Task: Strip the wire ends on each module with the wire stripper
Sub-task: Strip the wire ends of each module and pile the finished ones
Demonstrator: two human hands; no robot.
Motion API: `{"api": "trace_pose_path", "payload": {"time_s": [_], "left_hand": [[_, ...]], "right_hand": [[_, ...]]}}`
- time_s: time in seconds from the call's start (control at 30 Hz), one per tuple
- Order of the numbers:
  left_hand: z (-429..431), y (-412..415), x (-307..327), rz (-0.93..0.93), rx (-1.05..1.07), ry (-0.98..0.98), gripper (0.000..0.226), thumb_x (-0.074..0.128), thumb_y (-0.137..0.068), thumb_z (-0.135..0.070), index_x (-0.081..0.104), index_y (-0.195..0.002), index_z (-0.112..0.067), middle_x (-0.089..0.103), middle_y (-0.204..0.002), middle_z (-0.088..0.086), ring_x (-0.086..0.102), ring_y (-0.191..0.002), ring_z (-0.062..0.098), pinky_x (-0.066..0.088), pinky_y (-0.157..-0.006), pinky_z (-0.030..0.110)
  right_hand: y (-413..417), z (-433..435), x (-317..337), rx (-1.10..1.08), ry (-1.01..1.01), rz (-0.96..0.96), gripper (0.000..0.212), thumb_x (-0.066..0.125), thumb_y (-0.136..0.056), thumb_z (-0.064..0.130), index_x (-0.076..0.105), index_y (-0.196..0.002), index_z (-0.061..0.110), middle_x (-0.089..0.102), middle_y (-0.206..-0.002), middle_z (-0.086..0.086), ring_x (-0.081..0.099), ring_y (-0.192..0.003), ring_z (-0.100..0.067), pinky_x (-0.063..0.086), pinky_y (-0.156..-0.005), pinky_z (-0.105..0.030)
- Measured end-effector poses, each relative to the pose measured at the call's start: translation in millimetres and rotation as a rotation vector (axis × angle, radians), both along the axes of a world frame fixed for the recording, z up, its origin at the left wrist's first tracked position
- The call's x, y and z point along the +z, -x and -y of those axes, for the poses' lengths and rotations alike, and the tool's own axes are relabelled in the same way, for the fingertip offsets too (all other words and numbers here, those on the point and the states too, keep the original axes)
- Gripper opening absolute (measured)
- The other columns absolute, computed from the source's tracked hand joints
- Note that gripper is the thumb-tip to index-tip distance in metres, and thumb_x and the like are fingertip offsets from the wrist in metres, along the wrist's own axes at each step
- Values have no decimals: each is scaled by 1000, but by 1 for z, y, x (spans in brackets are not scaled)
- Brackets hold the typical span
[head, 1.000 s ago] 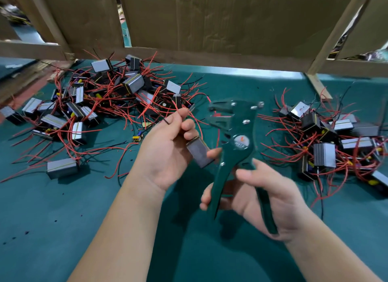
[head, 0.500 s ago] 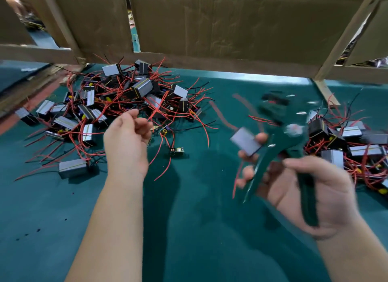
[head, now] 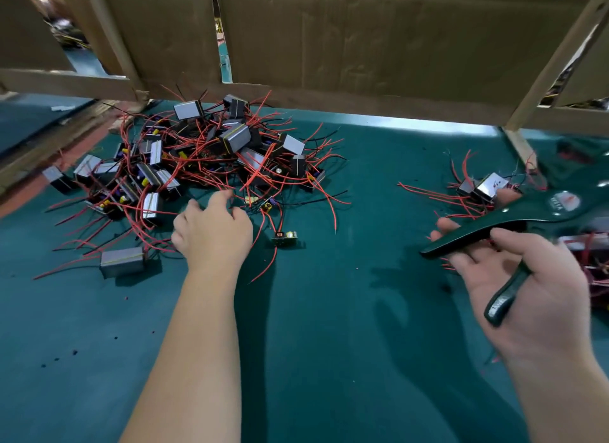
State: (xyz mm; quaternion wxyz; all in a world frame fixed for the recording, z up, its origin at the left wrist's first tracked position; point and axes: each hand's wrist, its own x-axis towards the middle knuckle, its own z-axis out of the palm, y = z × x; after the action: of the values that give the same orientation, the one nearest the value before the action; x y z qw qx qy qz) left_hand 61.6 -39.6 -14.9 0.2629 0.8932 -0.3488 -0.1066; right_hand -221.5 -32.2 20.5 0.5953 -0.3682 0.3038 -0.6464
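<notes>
The pile (head: 211, 155) of modules lies straight ahead of the left hand (head: 214, 231), whose fingertips are down among its near wires. The fingers curl, but I cannot tell whether they pinch one. The right hand (head: 534, 297) is well apart on the other side, thumb clamped over the stripper (head: 514, 221), which has its long axis running up and right (its head is blurred). Judging by this, the left hand is nearer for the next pick.

teal table (head: 329, 343) backed by cardboard wall (head: 362, 40).
</notes>
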Motion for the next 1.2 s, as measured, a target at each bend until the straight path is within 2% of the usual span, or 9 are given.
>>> {"api": "trace_pose_path", "payload": {"time_s": [0.17, 0.3, 0.43, 0.53, 0.67, 0.77, 0.87, 0.97, 1.2], "left_hand": [[1, -1, 1, 6, -13, 162, 33, 46, -95, -23, 62, -123, -27, 65, -118, 5, 51, -115, 30, 30, -102, 43], [-3, 3, 7, -106, -28, 555, 30, 48, -95, -20, 67, -117, -16, 69, -107, 0, 60, -101, 23, 46, -92, 36], [-15, 17, 30, 236, -236, 997, 21, 54, -87, -12, 72, -97, -13, 66, -93, -6, 61, -90, 19, 44, -88, 45], [-23, 42, 32, 415, -510, 997, 17, 57, -82, -22, 73, -86, -22, 64, -82, -15, 60, -85, 12, 35, -86, 43], [-21, 49, 27, -15, -683, 926, 25, 51, -83, -30, 63, -104, -23, 55, -53, -5, 56, -56, 18, 44, -69, 37], [-19, 34, 28, -234, -459, 1136, 29, 44, -87, -18, 53, -115, -18, 50, -52, 3, 48, -49, 19, 38, -52, 30], [-14, 21, 26, -195, -319, 1018, 38, 42, -76, 0, 54, -105, -19, 57, -77, -6, 55, -74, 11, 43, -70, 25], [-14, 23, 27, -182, -492, 747, 45, 38, -60, 0, 59, -92, -23, 60, -89, -10, 56, -85, 10, 47, -81, 25], [-18, 28, 18, 121, -763, 184, 46, 68, -68, -48, 66, -111, -32, 60, -114, -15, 50, -112, 12, 36, -102, 40]], "right_hand": [[-4, -2, 0, 114, -13, 22, 42, 40, -79, 5, 50, -119, 14, 67, -96, -23, 64, -86, -37, 55, -84, -48], [-6, -3, 0, 155, -48, 43, 40, 42, -76, 6, 54, -113, 13, 66, -94, -22, 64, -84, -36, 56, -82, -47], [-9, -3, -1, 181, -77, 45, 41, 43, -75, 7, 53, -114, 12, 66, -94, -21, 66, -83, -35, 57, -80, -46], [-10, -4, -1, 197, -78, 41, 43, 42, -76, 7, 50, -118, 11, 68, -91, -19, 67, -82, -33, 57, -80, -46], [-10, -4, -2, 207, -88, 33, 44, 42, -76, 8, 49, -119, 10, 68, -91, -19, 66, -83, -33, 57, -80, -46], [-11, -3, -2, 213, -91, 34, 41, 42, -76, 8, 50, -116, 11, 68, -91, -19, 66, -83, -34, 57, -77, -44], [-10, -2, -2, 207, -101, 42, 43, 42, -75, 7, 51, -118, 11, 68, -91, -20, 66, -82, -34, 57, -78, -45], [-10, -2, -3, 213, -109, 38, 43, 41, -76, 8, 50, -119, 11, 69, -92, -20, 67, -84, -34, 57, -79, -46], [-10, -1, -4, 212, -129, 66, 44, 42, -75, 8, 50, -118, 10, 69, -93, -21, 66, -85, -36, 57, -80, -48]]}}
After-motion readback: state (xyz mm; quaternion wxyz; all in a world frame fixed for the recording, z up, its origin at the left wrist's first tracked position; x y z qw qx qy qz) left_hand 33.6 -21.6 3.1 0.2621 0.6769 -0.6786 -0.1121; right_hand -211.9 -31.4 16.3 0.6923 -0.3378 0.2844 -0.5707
